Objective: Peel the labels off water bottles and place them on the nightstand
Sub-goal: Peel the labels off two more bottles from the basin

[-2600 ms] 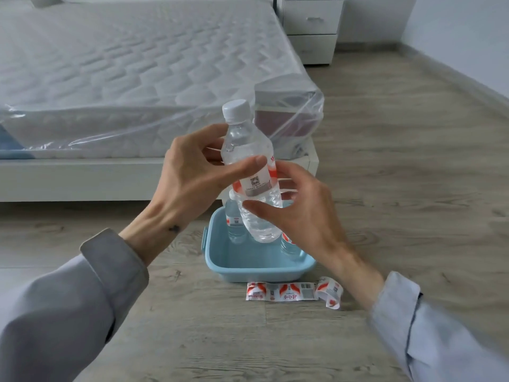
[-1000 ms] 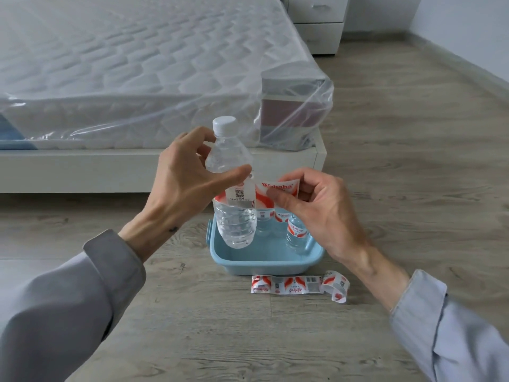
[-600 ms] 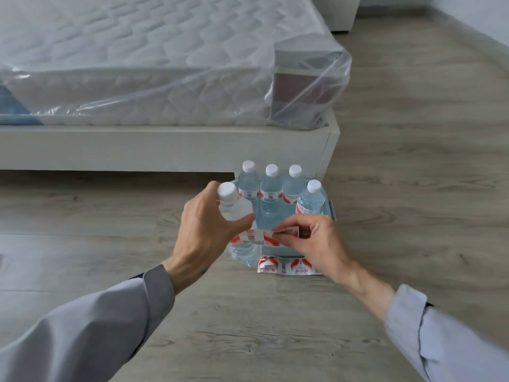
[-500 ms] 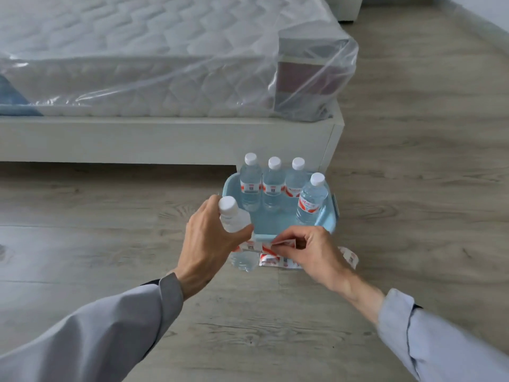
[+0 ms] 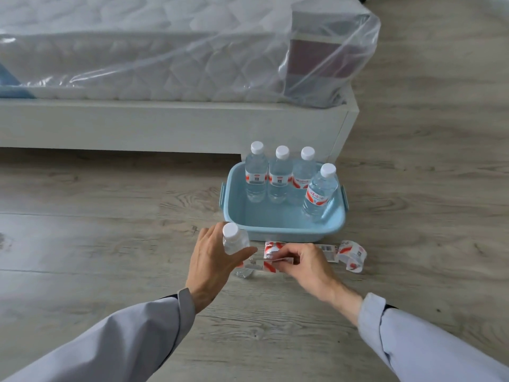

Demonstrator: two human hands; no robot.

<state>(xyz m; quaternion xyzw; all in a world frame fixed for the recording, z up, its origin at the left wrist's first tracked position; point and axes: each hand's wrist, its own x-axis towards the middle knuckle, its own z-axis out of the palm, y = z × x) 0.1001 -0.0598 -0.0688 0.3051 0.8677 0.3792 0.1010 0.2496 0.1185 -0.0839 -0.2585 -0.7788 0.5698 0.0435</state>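
Low over the wooden floor (image 5: 110,230), just in front of the blue basin (image 5: 283,228): a small water bottle (image 5: 236,245), long axis near upright, white cap (image 5: 230,231) up and leaning slightly toward the camera, base down by the boards and partly hidden. Wrapped round its left side, the left hand (image 5: 213,261), fingers curled and thumb pressed across the front, firmly closed on the bottle. Stretched sideways from the bottle toward the right, a red-and-white label (image 5: 271,260), partly peeled, one end still on the bottle. Pinched at its free end between thumb and bent fingers (image 5: 300,250) of the right hand (image 5: 308,267), fingers drawn together, none spread. Further right, flat on the floor and curling at its end, a loose label strip (image 5: 351,253), just beside the right hand and close to the basin's front wall. Inside the basin, four labelled bottles: three upright in a row along the back (image 5: 281,175), a fourth (image 5: 319,193) tilted at the right side. Behind, a white bed frame (image 5: 165,128) carrying a plastic-wrapped mattress (image 5: 137,51).
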